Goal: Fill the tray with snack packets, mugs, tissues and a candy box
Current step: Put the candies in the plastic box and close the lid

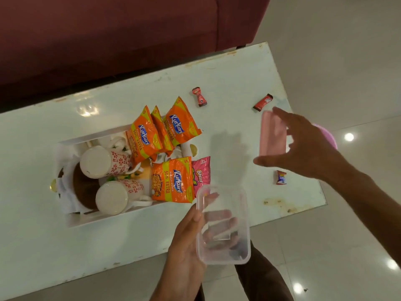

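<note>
A white tray [97,220] stands on the white table [43,246]. In it lie two white mugs with red flower prints [104,162] [117,196] on their sides, white tissues [67,192], several orange Kurkure packets [171,181] and a pink Bingo packet [202,170]. My left hand [186,237] holds an empty clear plastic candy box [223,224] at the table's near edge. My right hand [303,146] spans the pink lid [271,135] over the table's right part, thumb and forefinger along its short ends.
Three wrapped candies lie loose on the table: a red one [199,96], a red-brown one [263,102] and a blue-red one [281,177]. A maroon sofa [108,40] runs along the far side. A pink round object [328,137] stands on the tiled floor.
</note>
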The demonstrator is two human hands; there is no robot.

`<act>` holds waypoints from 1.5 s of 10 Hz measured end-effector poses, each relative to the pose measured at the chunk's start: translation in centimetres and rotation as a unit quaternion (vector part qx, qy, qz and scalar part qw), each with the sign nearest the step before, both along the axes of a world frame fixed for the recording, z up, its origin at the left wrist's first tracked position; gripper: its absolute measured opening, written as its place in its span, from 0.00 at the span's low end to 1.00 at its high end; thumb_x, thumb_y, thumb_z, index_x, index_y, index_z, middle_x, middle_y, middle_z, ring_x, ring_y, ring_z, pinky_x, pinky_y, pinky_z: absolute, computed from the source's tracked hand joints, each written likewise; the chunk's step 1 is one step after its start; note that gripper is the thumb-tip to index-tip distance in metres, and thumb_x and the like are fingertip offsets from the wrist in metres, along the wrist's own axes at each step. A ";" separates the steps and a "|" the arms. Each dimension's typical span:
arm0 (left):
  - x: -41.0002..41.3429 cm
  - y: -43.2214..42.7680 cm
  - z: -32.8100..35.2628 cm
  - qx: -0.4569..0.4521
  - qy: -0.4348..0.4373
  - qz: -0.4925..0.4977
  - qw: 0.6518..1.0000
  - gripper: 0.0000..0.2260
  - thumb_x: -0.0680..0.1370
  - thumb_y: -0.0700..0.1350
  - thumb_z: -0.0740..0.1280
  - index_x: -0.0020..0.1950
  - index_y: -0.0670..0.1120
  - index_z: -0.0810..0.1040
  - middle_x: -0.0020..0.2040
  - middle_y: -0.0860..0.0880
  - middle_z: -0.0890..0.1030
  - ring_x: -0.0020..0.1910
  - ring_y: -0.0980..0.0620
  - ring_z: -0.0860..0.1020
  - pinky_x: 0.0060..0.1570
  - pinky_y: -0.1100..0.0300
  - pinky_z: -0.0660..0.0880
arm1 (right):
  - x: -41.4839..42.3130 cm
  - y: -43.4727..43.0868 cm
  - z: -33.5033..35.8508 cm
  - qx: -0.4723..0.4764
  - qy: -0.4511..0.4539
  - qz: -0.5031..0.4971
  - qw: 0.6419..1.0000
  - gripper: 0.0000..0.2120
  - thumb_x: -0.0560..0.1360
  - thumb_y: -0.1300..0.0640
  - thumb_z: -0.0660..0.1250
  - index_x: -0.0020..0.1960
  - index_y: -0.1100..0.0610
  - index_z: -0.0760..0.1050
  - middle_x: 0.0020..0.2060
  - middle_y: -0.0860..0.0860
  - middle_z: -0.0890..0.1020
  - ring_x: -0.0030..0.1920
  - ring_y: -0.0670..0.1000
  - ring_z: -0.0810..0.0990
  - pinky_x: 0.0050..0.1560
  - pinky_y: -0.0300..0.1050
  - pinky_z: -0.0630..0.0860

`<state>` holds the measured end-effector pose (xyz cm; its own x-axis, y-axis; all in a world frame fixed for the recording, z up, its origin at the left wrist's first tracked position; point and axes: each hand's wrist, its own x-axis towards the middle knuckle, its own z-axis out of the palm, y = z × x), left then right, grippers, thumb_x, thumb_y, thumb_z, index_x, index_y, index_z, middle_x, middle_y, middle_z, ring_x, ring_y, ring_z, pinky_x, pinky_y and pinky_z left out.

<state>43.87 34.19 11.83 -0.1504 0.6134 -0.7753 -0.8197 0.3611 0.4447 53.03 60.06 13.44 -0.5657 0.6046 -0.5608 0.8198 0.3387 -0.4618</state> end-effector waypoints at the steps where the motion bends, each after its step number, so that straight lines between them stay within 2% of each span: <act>1: -1.0 0.0 0.1 -0.022 -0.023 -0.026 0.999 0.52 0.46 0.64 0.83 0.66 0.44 0.75 0.56 0.41 0.86 0.52 0.41 0.85 0.42 0.49 0.83 | -1.8 0.9 -5.8 0.086 -0.060 0.066 0.992 0.57 0.59 0.41 0.79 0.78 0.51 0.50 0.75 0.52 0.60 0.69 0.60 0.63 0.62 0.58 0.70; 2: -1.1 -1.1 -0.4 -0.011 -0.019 -0.034 0.999 0.58 0.35 0.62 0.83 0.63 0.44 0.75 0.59 0.38 0.82 0.59 0.33 0.79 0.52 0.40 0.78 | -2.6 0.3 -10.6 0.151 -0.103 0.152 0.971 0.57 0.58 0.43 0.80 0.77 0.53 0.51 0.75 0.54 0.59 0.67 0.61 0.64 0.54 0.57 0.75; 3: -0.7 -1.5 -0.2 -0.052 0.027 -0.002 0.998 0.41 0.45 0.63 0.83 0.56 0.50 0.84 0.54 0.42 0.86 0.52 0.39 0.84 0.46 0.42 0.82 | -2.4 0.3 -12.9 0.166 -0.108 0.174 0.965 0.57 0.57 0.46 0.81 0.76 0.53 0.53 0.74 0.54 0.59 0.66 0.61 0.65 0.50 0.55 0.76; 4: -0.9 -2.0 -0.6 -0.056 0.074 0.009 0.996 0.39 0.44 0.62 0.83 0.53 0.51 0.86 0.45 0.51 0.88 0.53 0.40 0.83 0.52 0.41 0.81 | -1.7 0.5 -14.0 0.153 -0.088 0.178 0.968 0.58 0.57 0.46 0.81 0.77 0.52 0.51 0.76 0.51 0.56 0.68 0.61 0.63 0.55 0.57 0.75; 5: -1.2 -1.2 0.1 -0.065 0.141 -0.007 0.988 0.31 0.49 0.70 0.77 0.50 0.62 0.86 0.50 0.54 0.88 0.54 0.52 0.85 0.52 0.50 0.79 | -0.4 1.1 -13.5 0.129 -0.046 0.128 0.982 0.59 0.56 0.43 0.82 0.78 0.51 0.52 0.77 0.49 0.54 0.70 0.60 0.60 0.58 0.58 0.73; 6: -1.3 -0.5 0.0 -0.067 0.156 0.008 0.986 0.22 0.62 0.62 0.75 0.53 0.56 0.86 0.52 0.52 0.88 0.53 0.51 0.85 0.46 0.57 0.81 | 2.6 1.4 -12.8 0.147 0.063 -0.066 0.985 0.43 0.60 0.46 0.80 0.71 0.52 0.67 0.69 0.52 0.68 0.66 0.58 0.68 0.60 0.52 0.70; 7: -1.2 0.7 0.1 -0.071 0.166 0.044 0.983 0.24 0.65 0.58 0.73 0.60 0.53 0.82 0.54 0.51 0.87 0.56 0.51 0.84 0.44 0.60 0.83 | 6.7 -0.1 -12.5 0.173 0.019 -0.216 0.961 0.28 0.65 0.46 0.76 0.61 0.54 0.73 0.59 0.55 0.76 0.59 0.59 0.75 0.55 0.54 0.74; 8: -0.9 1.8 0.1 -0.063 0.195 0.044 0.978 0.18 0.66 0.58 0.74 0.55 0.61 0.83 0.54 0.55 0.87 0.55 0.55 0.84 0.48 0.55 0.82 | 9.3 -2.5 -13.2 0.150 -0.087 -0.229 0.958 0.31 0.65 0.41 0.75 0.60 0.57 0.73 0.55 0.59 0.76 0.55 0.61 0.76 0.51 0.56 0.76; 9: -0.8 2.8 -0.1 -0.065 0.217 0.035 0.973 0.11 0.69 0.58 0.72 0.51 0.67 0.83 0.52 0.59 0.86 0.52 0.60 0.84 0.49 0.55 0.81 | 9.7 -4.0 -14.6 0.123 -0.083 -0.269 0.952 0.31 0.66 0.39 0.74 0.57 0.60 0.73 0.52 0.59 0.78 0.52 0.60 0.77 0.50 0.54 0.76; 10: -0.7 3.2 -0.5 -0.076 0.226 0.036 0.971 0.17 0.68 0.61 0.73 0.56 0.61 0.82 0.54 0.58 0.86 0.53 0.60 0.84 0.51 0.52 0.82 | 9.0 -4.4 -15.3 0.127 -0.064 -0.278 0.950 0.18 0.72 0.46 0.71 0.52 0.60 0.76 0.47 0.57 0.82 0.48 0.58 0.79 0.47 0.46 0.72; 11: -0.7 3.4 -0.7 -0.088 0.240 0.031 0.966 0.25 0.64 0.64 0.72 0.59 0.59 0.81 0.54 0.59 0.86 0.55 0.60 0.84 0.51 0.52 0.82 | 7.3 -4.2 -12.8 0.115 0.014 -0.288 0.951 0.11 0.74 0.49 0.70 0.49 0.56 0.79 0.44 0.51 0.85 0.44 0.50 0.82 0.44 0.36 0.73; 12: -0.8 3.7 -1.2 -0.107 0.257 0.010 0.960 0.24 0.66 0.64 0.72 0.59 0.58 0.80 0.55 0.57 0.85 0.56 0.58 0.83 0.48 0.54 0.83 | 4.8 -4.4 -6.3 0.120 0.196 -0.261 0.938 0.11 0.71 0.46 0.73 0.49 0.48 0.79 0.42 0.37 0.82 0.42 0.38 0.81 0.39 0.23 0.72; 13: -0.7 4.0 -1.8 -0.118 0.261 -0.016 0.958 0.20 0.69 0.62 0.70 0.59 0.58 0.80 0.56 0.56 0.85 0.55 0.57 0.83 0.47 0.57 0.83 | 2.9 -5.9 -0.4 0.150 0.264 -0.098 0.948 0.12 0.69 0.44 0.74 0.50 0.45 0.79 0.45 0.32 0.78 0.44 0.35 0.78 0.38 0.23 0.72; 14: -0.2 4.5 -1.9 -0.116 0.265 -0.036 0.957 0.21 0.68 0.63 0.69 0.59 0.58 0.80 0.55 0.58 0.85 0.54 0.60 0.83 0.44 0.62 0.82 | 1.7 -7.2 0.9 0.205 0.203 0.058 0.956 0.10 0.68 0.51 0.77 0.47 0.53 0.83 0.46 0.47 0.83 0.48 0.44 0.77 0.45 0.35 0.74; 15: 0.2 5.1 -1.9 -0.107 0.261 -0.045 0.958 0.20 0.68 0.64 0.69 0.58 0.59 0.80 0.52 0.60 0.86 0.51 0.64 0.83 0.38 0.66 0.81 | 0.7 -7.8 -0.2 0.271 0.139 0.121 0.945 0.10 0.64 0.58 0.80 0.44 0.57 0.85 0.44 0.55 0.83 0.45 0.55 0.80 0.38 0.41 0.77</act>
<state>44.06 39.31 9.93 -0.5061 0.4775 -0.7182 -0.4675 0.5479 0.6937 53.75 52.30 13.19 -0.8041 0.5942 -0.0151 0.5603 0.7493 -0.3529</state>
